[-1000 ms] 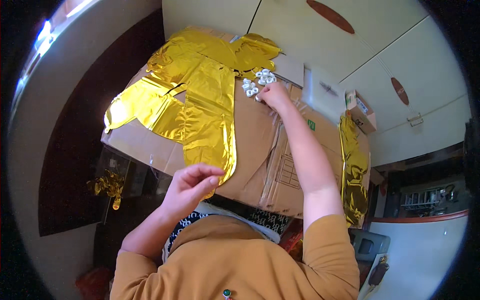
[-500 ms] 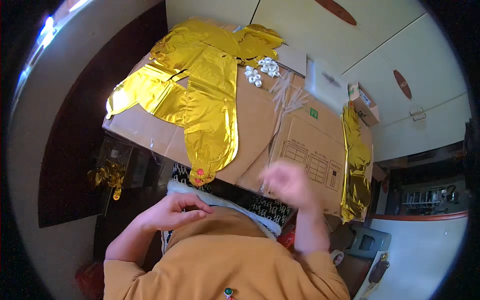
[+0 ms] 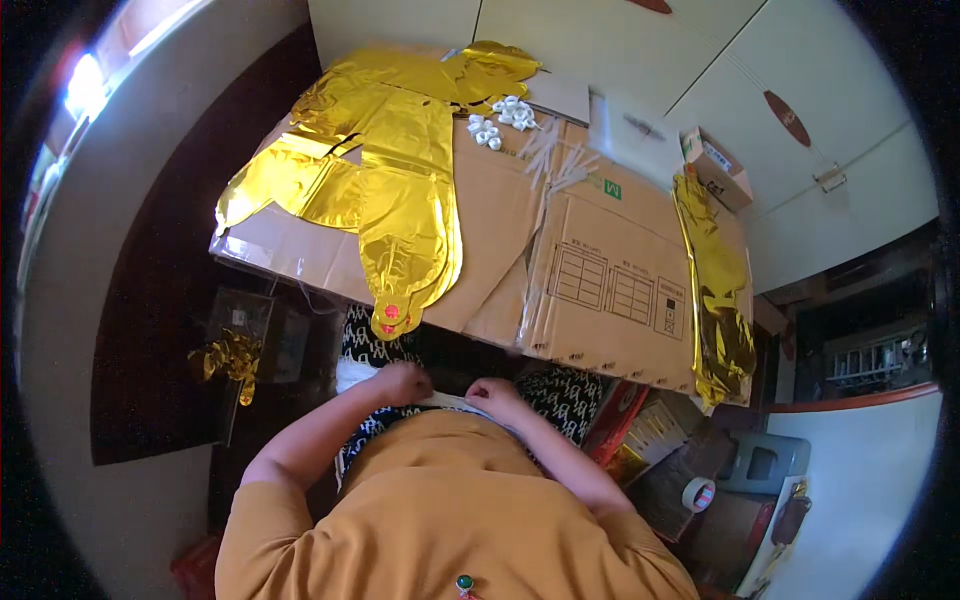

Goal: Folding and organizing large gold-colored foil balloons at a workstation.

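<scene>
Both my hands are down at my lap. My left hand (image 3: 403, 384) is closed on the edge of a white cloth (image 3: 445, 401) lying across my lap. A little to the right, my right hand (image 3: 497, 397) pinches the same edge, leaving a short stretch of it between the hands. Just beyond them, the rounded end of a flat gold foil balloon (image 3: 408, 225), with red marks at its tip, hangs slightly over the cardboard's near edge. Black-and-white patterned fabric (image 3: 365, 330) covers my legs.
Flattened cardboard (image 3: 495, 230) forms the work surface. On it lie white ribbon rolls (image 3: 515, 113), clear straw-like tubes (image 3: 560, 160) and folded gold foil (image 3: 715, 290). A small carton (image 3: 717, 168) stands far right. Below right are a tape roll (image 3: 698, 494) and a grey-blue plastic stool (image 3: 765, 462).
My right hand has come down from over the cardboard's near edge to the white cloth. The left has moved slightly forward and closed on it. The view has shifted a little.
</scene>
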Demonstrator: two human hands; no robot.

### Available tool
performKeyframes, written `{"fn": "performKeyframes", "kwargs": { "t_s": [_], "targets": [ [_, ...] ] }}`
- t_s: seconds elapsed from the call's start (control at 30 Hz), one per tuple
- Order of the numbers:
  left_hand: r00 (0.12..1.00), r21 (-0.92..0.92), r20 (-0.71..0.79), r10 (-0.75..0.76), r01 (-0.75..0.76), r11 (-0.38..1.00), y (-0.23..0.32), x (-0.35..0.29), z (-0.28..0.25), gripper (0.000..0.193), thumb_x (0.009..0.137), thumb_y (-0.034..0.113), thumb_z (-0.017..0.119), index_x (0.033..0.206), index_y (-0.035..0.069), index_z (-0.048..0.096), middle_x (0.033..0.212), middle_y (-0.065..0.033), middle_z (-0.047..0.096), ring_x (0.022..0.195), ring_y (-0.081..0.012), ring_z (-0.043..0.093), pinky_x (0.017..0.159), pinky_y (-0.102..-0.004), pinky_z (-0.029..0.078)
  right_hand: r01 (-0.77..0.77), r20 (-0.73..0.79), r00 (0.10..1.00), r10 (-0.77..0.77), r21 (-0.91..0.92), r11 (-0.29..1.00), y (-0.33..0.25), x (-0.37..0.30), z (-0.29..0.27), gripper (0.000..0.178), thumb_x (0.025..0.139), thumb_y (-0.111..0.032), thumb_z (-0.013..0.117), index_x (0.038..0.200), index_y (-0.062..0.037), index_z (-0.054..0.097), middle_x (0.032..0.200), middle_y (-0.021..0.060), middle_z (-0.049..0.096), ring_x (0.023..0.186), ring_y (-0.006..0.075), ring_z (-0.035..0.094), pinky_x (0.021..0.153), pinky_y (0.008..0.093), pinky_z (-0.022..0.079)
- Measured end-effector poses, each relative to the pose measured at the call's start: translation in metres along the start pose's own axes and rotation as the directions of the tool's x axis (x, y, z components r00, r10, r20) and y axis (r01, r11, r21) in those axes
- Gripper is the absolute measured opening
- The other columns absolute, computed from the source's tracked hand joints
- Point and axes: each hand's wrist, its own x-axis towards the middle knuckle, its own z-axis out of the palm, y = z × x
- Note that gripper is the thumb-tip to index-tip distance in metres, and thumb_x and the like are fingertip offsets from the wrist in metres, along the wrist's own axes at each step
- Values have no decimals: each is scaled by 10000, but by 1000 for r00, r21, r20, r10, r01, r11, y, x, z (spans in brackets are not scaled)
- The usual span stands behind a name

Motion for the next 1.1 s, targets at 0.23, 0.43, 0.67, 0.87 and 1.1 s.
{"fn": "performKeyframes", "kwargs": {
  "t_s": [0.23,0.43,0.67,0.87,1.1],
  "targets": [
    [967,-160,-211,143,-178,971,-13,-7,2,191,813,212,571,833,66,693,840,-160,661,807,-340,634,717,-414,510,8,0,1000,-8,-1,1000,-2,16,6,231,791,-270,665,890,-62,682,861,122,679,797,234,657,730,347,511],
    [969,-200,-232,81,-129,971,-8,-6,-3,179,798,210,586,839,71,690,848,-153,654,808,-332,629,702,-401,508,17,-71,997,-18,-22,1000,-32,28,2,241,787,-269,669,903,-57,675,854,126,668,805,246,651,712,349,506],
    [950,-217,-309,41,-112,970,8,-14,-24,192,809,207,568,904,100,696,880,-144,661,814,-316,637,730,-387,514,180,-92,979,-182,-32,983,-41,43,6,188,778,-229,659,848,-55,677,811,134,657,786,250,645,702,354,499],
    [977,-382,-215,14,-98,919,-29,-18,-19,248,830,183,599,1035,63,670,938,-134,686,856,-212,665,777,-321,511,93,-97,992,-83,109,990,-39,35,-8,218,827,-233,653,898,-30,683,844,96,673,773,169,623,718,313,486],
    [977,-345,-206,-57,-18,938,-27,-26,-34,200,810,138,614,974,51,690,919,-135,684,839,-230,663,766,-324,508,124,-52,991,-120,102,987,-65,21,-25,262,848,-257,623,923,-8,657,897,136,656,862,234,618,797,343,468]
  ]
}}
